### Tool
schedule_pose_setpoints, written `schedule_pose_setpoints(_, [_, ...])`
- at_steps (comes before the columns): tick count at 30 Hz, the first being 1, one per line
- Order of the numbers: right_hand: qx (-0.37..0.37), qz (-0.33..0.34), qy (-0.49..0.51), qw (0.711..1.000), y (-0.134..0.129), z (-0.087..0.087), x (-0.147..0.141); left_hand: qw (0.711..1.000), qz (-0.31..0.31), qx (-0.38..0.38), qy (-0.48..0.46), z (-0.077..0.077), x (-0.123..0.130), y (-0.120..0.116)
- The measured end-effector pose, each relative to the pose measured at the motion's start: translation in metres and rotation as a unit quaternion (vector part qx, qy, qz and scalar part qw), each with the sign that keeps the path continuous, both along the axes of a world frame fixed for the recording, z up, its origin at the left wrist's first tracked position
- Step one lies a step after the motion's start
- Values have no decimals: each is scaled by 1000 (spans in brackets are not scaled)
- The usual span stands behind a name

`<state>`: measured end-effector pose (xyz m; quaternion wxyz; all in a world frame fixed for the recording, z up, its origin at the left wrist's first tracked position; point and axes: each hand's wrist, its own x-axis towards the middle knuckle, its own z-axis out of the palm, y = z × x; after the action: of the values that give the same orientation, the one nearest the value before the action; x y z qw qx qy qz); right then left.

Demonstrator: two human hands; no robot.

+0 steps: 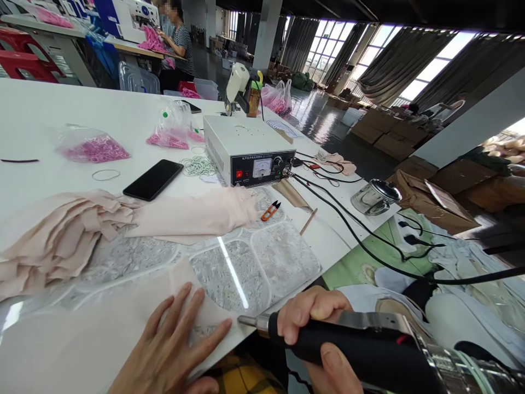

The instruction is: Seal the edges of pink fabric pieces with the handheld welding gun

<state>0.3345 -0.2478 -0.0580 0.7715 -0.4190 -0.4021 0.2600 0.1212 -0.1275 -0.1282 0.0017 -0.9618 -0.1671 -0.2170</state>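
Note:
My left hand [170, 342] lies flat with fingers spread on a pale pink fabric piece [102, 323], pressing it to a clear mat with a grey stone pattern [287, 251]. In my right hand [315, 323] is a black handheld ultrasonic welder [361, 345], its fingers wrapped round the body. The welder's metal tip points left, at the fabric's right corner beside my left fingertips; whether it touches I cannot tell. Behind the mat's middle lie a folded pink fabric stack [192, 213] and orange thread snips [270, 210]. More layered pink fabric [61, 235] is heaped at the left.
A white control box [250, 148] stands at the back, with black cables [348, 219] running right. A black phone [153, 179], bags of pink pieces [94, 145] and a glass mug [375, 197] sit on the table. White garments [463, 323] lie right. Another person [180, 49] sits at a sewing machine.

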Motion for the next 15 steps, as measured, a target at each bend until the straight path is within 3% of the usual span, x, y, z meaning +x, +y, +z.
schedule_pose_setpoints(6, [11,-6,-22,1000,10,-1,-4,1000,5,7,28,-13,-7,-1])
schedule_pose_setpoints(15, [-4,-1,-25,1000,12,-3,-4,999,5,14,33,-15,-10,-2])
